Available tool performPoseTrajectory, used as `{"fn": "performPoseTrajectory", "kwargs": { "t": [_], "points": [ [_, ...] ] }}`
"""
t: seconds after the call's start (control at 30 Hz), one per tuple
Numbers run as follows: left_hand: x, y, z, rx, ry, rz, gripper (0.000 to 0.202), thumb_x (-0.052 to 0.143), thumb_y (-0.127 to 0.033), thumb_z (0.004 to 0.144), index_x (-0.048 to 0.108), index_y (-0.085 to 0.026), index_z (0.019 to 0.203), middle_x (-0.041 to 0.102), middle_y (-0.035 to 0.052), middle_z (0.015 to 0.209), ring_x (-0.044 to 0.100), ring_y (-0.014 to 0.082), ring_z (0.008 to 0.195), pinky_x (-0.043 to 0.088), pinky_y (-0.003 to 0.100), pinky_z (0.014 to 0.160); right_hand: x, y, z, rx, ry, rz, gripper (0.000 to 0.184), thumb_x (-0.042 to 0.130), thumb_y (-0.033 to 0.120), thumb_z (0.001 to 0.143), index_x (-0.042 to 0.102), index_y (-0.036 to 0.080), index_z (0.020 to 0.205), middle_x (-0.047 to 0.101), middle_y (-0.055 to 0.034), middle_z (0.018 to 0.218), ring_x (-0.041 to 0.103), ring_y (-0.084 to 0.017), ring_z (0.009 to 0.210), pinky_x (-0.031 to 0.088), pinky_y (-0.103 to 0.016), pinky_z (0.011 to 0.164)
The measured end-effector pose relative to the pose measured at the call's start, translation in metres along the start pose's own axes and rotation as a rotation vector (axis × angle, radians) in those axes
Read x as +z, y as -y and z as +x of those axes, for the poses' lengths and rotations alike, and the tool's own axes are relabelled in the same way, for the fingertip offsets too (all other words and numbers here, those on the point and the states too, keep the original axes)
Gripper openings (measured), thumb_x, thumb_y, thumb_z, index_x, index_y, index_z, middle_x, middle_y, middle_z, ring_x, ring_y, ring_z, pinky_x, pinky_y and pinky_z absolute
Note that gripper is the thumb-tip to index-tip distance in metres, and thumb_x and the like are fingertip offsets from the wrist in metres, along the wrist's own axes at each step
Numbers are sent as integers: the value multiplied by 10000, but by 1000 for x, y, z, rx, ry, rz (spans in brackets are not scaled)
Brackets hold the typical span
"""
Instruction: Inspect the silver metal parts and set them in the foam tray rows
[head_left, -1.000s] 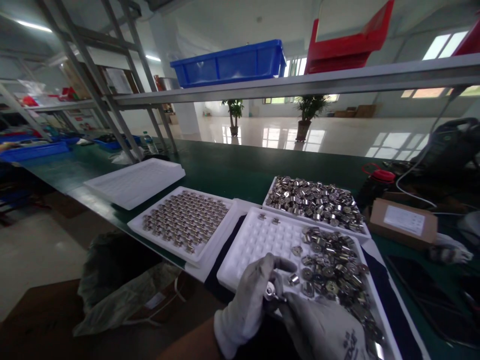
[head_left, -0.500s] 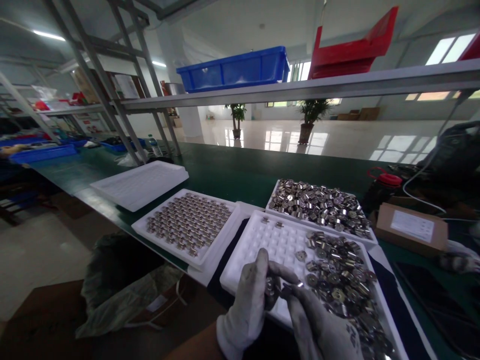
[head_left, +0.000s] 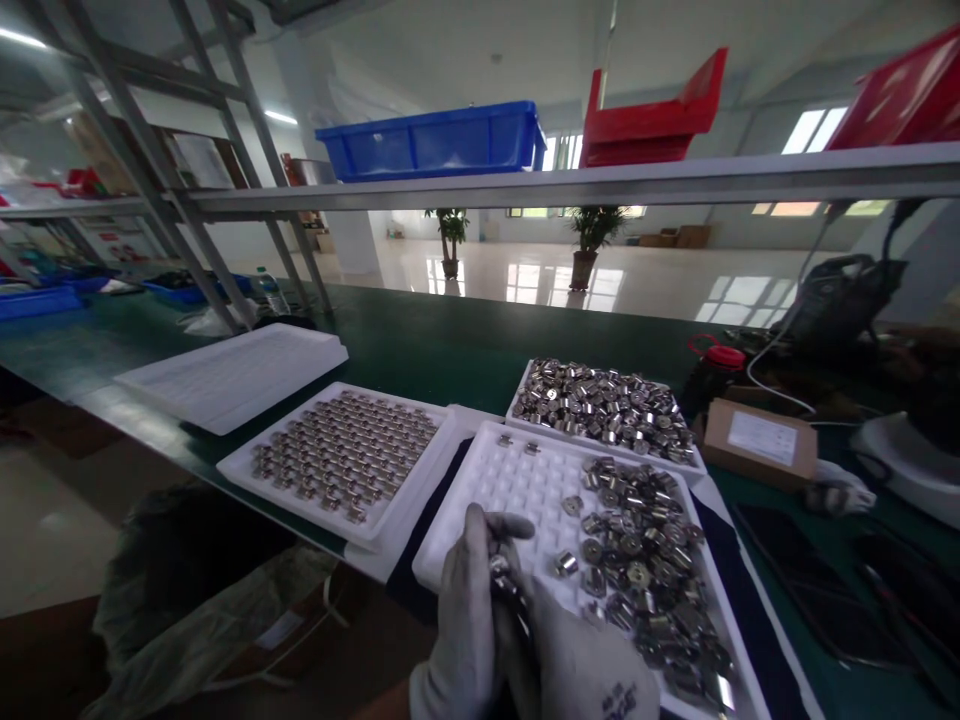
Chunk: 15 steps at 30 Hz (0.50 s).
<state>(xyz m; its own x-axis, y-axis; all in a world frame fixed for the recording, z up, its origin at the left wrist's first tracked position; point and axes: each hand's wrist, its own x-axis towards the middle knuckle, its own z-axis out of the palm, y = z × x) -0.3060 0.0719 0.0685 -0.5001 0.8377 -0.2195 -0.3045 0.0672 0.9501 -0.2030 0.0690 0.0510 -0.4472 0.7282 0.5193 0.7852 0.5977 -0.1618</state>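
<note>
My left hand point(head_left: 463, 605), in a white work glove, is closed around small shiny metal cylinders point(head_left: 501, 572), its thumb raised and forefinger curled over. My right hand point(head_left: 581, 650), gloved too, presses against it from the right; its fingertips are hidden, so what they hold cannot be made out. Both are over the near edge of a white molded tray point(head_left: 429, 548). On that tray's right side lies a loose heap of metal cylinders point(head_left: 637, 545). Two small pieces point(head_left: 531, 448) sit in its back-left pockets, and a single cylinder point(head_left: 565, 563) lies just beyond my right hand.
To the left, another white tray point(head_left: 232, 463) holds rows of metal pieces; an upside-down tray point(head_left: 225, 375) lies behind. A further heaped tray point(head_left: 514, 405) stands at the back. Rightward are a cardboard box point(head_left: 761, 440), a red-capped bottle point(head_left: 724, 358) and a dark phone-like slab point(head_left: 817, 580). A shelf point(head_left: 600, 185) spans above.
My view has turned a little to the right. My hands have come together, the right one now tight against the left and covering its fingers. A cylinder now shows beyond them on the tray.
</note>
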Motion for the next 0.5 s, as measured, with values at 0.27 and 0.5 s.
{"fn": "performPoseTrajectory", "kwargs": {
  "t": [0.27, 0.5],
  "points": [
    [-1, -35, 41, 317, 578, 474, 592, 336, -518, 1037, 471, -134, 1468, 606, 152, 1385, 653, 212, 1106, 513, 326, 996, -26, -72, 39, 239, 90, 294, 372, 507, 471, 966, 701, 260, 1203, 786, -16, 811, 757, -212, 701, 549, -293, 627],
    [18, -47, 132, 608, 551, 1128, 517, 398, -223, 994, 449, -112, 1496, 545, 177, 1482, 512, 279, 1363, 372, 457, 1180, -37, -149, 95, 533, 208, -55, 476, 502, 490, 951, 716, 190, 1251, 777, -177, 1022, 742, -356, 941, 529, -422, 754]
  ]
}}
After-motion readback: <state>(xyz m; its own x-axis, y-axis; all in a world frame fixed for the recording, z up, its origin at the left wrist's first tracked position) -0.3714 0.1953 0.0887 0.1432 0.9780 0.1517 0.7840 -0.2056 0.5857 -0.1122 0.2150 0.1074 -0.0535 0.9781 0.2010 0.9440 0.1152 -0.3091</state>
